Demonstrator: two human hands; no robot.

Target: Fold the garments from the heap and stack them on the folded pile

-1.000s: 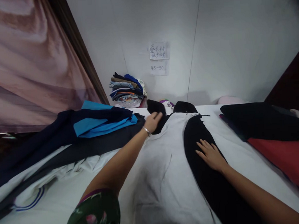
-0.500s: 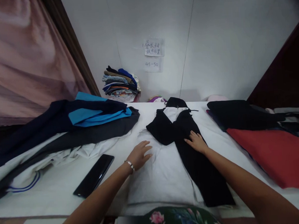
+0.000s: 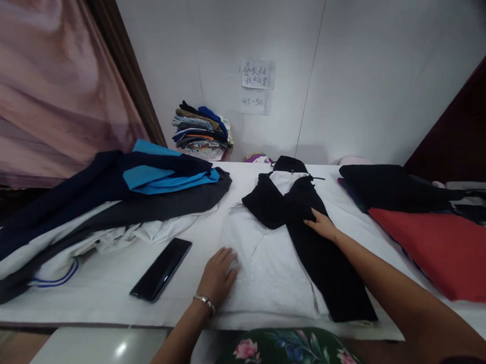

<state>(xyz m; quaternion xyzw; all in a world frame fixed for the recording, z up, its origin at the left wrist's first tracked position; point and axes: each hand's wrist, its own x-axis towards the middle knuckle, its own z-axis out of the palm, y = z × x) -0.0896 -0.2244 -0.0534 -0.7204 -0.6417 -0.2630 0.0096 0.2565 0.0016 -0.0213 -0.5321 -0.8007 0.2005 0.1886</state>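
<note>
A hooded jacket (image 3: 273,273) with a pale body lies spread before me, its hood (image 3: 288,163) toward the wall. One black sleeve (image 3: 339,275) runs down its right side, and black cloth is folded across the top. My left hand (image 3: 219,277), with a bracelet at the wrist, rests at the pale body's left edge, fingers extended and thumb apart. On the upper part of the black sleeve lies my right hand (image 3: 323,225), palm down with fingers spread. Neither hand visibly grips the cloth.
Left of the jacket, a dark phone (image 3: 161,269) lies on the white table (image 3: 110,300). Behind it are layered garments (image 3: 152,179). Folded red cloth (image 3: 444,246) and black cloth (image 3: 391,186) lie at right. A clothes stack (image 3: 202,130) stands near the wall.
My left hand has moved nearer along the pale body's left edge. My right hand stays on the black sleeve. The view has shifted slightly.
</note>
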